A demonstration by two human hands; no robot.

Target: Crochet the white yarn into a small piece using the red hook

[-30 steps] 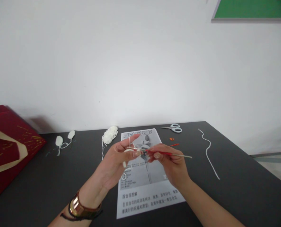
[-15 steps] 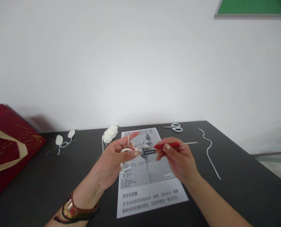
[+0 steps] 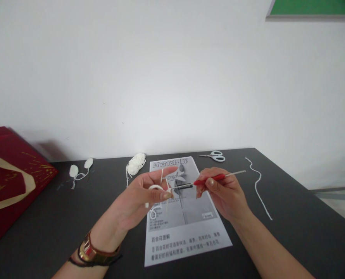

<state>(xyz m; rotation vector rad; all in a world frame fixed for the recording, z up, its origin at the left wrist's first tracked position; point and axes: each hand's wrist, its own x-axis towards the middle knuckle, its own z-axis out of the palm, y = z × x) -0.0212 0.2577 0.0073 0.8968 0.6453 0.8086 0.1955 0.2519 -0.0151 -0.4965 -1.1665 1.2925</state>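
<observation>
Since a second ago, both hands have risen slightly and the crochet hook (image 3: 210,180) now tilts up to the right. From the head camera, the left hand (image 3: 140,199) pinches a small white yarn piece (image 3: 156,188), yarn looped over its forefinger; the right hand (image 3: 223,192) grips the hook's red handle, tip at the yarn. Below lies an instruction sheet (image 3: 187,236) on the dark table (image 3: 291,232), scissors (image 3: 216,156) and a yarn ball (image 3: 135,164) behind.

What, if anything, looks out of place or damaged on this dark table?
Nothing stands out. The loose white yarn strand lies wavy by the right edge, away from the white yarn bundle; the printed instruction sheet lies flat.
</observation>
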